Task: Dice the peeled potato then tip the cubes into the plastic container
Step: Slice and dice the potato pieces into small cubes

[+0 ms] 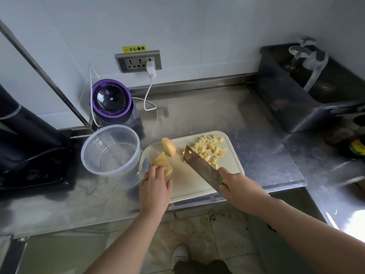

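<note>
A cream cutting board (189, 178) lies on the steel counter. My left hand (155, 186) grips a potato chunk (161, 162) at the board's left edge. A second potato piece (168, 146) lies just beyond it. My right hand (237, 186) holds a cleaver (201, 167) by its handle, the blade slanting up-left above the board's middle. A pile of potato cubes (210, 150) covers the board's far right corner, partly hidden behind the blade. The clear round plastic container (110, 150) stands empty just left of the board.
A purple-rimmed appliance (111, 100) stands behind the container, its white cable (149, 95) running to the wall socket. A dark plastic bin (300, 91) holding glasses sits at the back right. A black appliance (29, 147) fills the left. The counter's front edge (197, 202) runs under my wrists.
</note>
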Demonstrator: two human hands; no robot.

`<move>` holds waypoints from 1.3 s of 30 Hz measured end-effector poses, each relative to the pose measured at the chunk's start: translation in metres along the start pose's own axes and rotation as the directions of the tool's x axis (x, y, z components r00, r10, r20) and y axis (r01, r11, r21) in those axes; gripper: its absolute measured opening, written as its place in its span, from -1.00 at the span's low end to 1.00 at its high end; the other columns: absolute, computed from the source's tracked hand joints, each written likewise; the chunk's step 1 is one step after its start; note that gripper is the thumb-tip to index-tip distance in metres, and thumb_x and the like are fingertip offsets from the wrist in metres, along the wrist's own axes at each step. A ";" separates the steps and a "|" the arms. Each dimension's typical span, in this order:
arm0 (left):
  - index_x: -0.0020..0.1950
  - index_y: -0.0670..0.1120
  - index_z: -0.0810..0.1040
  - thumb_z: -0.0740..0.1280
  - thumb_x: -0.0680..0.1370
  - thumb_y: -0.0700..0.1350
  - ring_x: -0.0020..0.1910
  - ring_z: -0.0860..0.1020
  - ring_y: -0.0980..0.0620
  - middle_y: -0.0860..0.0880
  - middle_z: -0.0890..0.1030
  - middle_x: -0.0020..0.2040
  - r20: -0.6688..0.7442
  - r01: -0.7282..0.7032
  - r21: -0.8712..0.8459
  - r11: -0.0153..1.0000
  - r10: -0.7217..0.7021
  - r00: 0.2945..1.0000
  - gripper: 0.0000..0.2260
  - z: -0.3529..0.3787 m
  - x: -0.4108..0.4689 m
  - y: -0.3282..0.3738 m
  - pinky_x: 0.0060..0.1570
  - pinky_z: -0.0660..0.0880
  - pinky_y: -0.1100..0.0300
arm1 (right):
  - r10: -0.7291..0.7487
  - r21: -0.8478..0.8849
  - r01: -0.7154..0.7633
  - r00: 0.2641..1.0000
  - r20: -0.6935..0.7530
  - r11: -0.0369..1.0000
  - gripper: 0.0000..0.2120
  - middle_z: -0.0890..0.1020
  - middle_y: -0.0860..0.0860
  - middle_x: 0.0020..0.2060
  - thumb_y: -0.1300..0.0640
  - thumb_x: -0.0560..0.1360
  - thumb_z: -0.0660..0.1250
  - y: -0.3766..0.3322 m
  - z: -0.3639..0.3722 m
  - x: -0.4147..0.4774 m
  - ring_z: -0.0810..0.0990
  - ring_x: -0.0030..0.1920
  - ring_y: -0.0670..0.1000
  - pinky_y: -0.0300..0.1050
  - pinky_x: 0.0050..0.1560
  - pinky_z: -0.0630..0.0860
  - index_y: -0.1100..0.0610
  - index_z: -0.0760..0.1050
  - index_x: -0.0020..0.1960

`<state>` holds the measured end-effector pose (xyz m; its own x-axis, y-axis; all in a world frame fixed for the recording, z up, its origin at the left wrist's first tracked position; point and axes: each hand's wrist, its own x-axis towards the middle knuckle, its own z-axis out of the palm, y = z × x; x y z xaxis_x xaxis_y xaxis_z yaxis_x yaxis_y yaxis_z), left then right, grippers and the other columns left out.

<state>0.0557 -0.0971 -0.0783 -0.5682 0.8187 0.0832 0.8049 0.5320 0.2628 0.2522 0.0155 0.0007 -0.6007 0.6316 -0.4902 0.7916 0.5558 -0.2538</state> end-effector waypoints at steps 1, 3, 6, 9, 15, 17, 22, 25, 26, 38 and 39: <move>0.27 -0.06 0.50 0.37 0.51 0.00 0.15 0.54 -0.08 -0.05 0.50 0.22 0.003 0.037 -0.011 0.999 -0.037 0.999 -0.65 -0.001 0.001 0.003 0.11 0.48 0.07 | -0.001 -0.004 0.001 1.000 0.000 1.000 -0.71 0.51 -0.04 -0.21 0.13 0.64 0.11 0.000 0.001 0.000 0.56 -0.30 -0.04 -0.15 -0.34 0.51 0.02 0.15 0.34; 0.28 -0.04 0.47 0.34 0.53 0.03 0.18 0.53 -0.05 -0.04 0.49 0.22 -0.013 0.085 -0.022 0.996 -0.085 0.996 -0.65 -0.002 0.001 0.008 0.13 0.45 0.10 | -0.009 -0.013 0.009 1.000 0.000 1.000 -0.71 0.50 -0.05 -0.24 0.14 0.64 0.11 0.001 0.002 -0.001 0.54 -0.33 -0.05 -0.18 -0.38 0.47 0.01 0.15 0.33; 0.30 -0.02 0.47 0.32 0.54 0.05 0.19 0.52 -0.02 -0.03 0.49 0.23 -0.032 0.113 -0.017 0.993 -0.113 0.993 -0.64 -0.001 0.000 0.012 0.14 0.44 0.13 | -0.024 -0.006 0.023 1.000 -0.001 1.000 -0.73 0.47 -0.06 -0.27 0.12 0.65 0.07 0.002 0.001 -0.003 0.49 -0.38 -0.08 -0.23 -0.43 0.40 0.01 0.15 0.34; 0.26 0.00 0.48 0.34 0.53 0.05 0.19 0.51 -0.03 -0.02 0.50 0.21 -0.029 0.132 -0.020 0.991 -0.133 0.991 -0.67 0.001 0.002 0.013 0.13 0.43 0.13 | -0.040 0.002 0.040 0.999 0.002 0.999 -0.72 0.44 -0.07 -0.31 0.12 0.66 0.06 0.004 -0.002 -0.005 0.44 -0.41 -0.10 -0.26 -0.44 0.34 0.02 0.16 0.36; 0.03 -0.02 0.61 0.49 0.41 -0.01 -0.02 0.57 -0.11 -0.04 0.56 0.01 -0.034 0.129 0.040 0.991 -0.128 0.991 -0.76 0.007 0.012 0.011 0.00 0.44 0.02 | -0.033 0.000 0.033 0.999 -0.007 0.999 -0.73 0.44 -0.06 -0.32 0.14 0.66 0.05 0.009 -0.006 -0.006 0.45 -0.39 -0.07 -0.20 -0.38 0.41 0.03 0.17 0.35; -0.10 -0.04 0.64 0.57 0.29 -0.06 -0.16 0.58 -0.14 -0.06 0.57 -0.12 -0.070 0.092 0.058 0.994 -0.088 0.994 -0.76 0.009 0.014 0.008 -0.10 0.46 0.02 | -0.031 0.004 0.031 1.000 -0.002 1.000 -0.73 0.45 -0.06 -0.31 0.14 0.66 0.06 0.010 -0.006 -0.007 0.46 -0.38 -0.08 -0.21 -0.38 0.42 0.02 0.17 0.35; -0.03 -0.03 0.62 0.50 0.36 -0.01 -0.14 0.61 -0.02 0.05 0.61 -0.07 -0.041 -0.039 -0.123 0.992 0.035 0.999 -0.77 -0.003 0.009 0.021 -0.14 0.46 0.14 | -0.015 0.032 0.015 1.000 -0.001 0.999 -0.77 0.45 -0.04 -0.32 0.14 0.64 0.05 0.017 -0.005 -0.009 0.47 -0.38 -0.05 -0.17 -0.39 0.41 0.03 0.20 0.30; 0.15 0.00 0.55 0.40 0.49 0.06 0.01 0.57 0.10 0.13 0.59 0.02 0.346 0.239 -0.420 0.875 -0.089 0.934 -0.72 -0.004 0.011 0.040 -0.08 0.47 0.26 | -0.012 0.041 0.011 1.000 0.007 0.999 -0.77 0.46 -0.03 -0.33 0.14 0.64 0.06 0.020 -0.004 -0.011 0.48 -0.38 -0.03 -0.14 -0.38 0.42 0.04 0.20 0.29; 0.17 -0.02 0.54 0.39 0.50 0.05 0.01 0.56 0.10 0.12 0.59 0.02 0.438 0.346 -0.480 0.806 -0.122 0.891 -0.71 -0.003 0.014 0.043 -0.10 0.46 0.27 | -0.012 0.041 0.012 1.000 0.011 0.999 -0.77 0.45 -0.03 -0.33 0.14 0.64 0.05 0.020 -0.004 -0.011 0.47 -0.38 -0.03 -0.16 -0.39 0.41 0.04 0.20 0.29; 0.19 0.01 0.53 0.43 0.46 0.02 0.05 0.51 0.04 0.06 0.54 0.10 0.215 0.068 -0.175 0.982 -0.029 0.976 -0.67 0.003 0.011 0.041 -0.05 0.46 0.23 | 0.011 -0.066 -0.008 0.999 0.037 0.998 -0.61 0.53 0.03 -0.22 0.29 0.59 0.17 0.003 0.011 -0.006 0.60 -0.27 0.03 -0.08 -0.25 0.59 0.01 0.15 0.32; 0.18 0.01 0.54 0.42 0.47 -0.02 0.03 0.51 0.04 0.06 0.55 0.11 0.197 0.071 -0.151 0.986 -0.040 0.980 -0.70 0.003 0.012 0.043 -0.06 0.49 0.21 | 0.009 -0.073 -0.006 0.999 0.038 0.997 -0.59 0.53 0.03 -0.22 0.30 0.58 0.19 0.002 0.013 -0.005 0.60 -0.26 0.02 -0.08 -0.23 0.60 0.01 0.16 0.33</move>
<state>0.0840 -0.0636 -0.0689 -0.5555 0.8230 -0.1183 0.7275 0.5500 0.4102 0.2579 0.0063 -0.0083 -0.5886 0.6155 -0.5241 0.7851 0.5899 -0.1888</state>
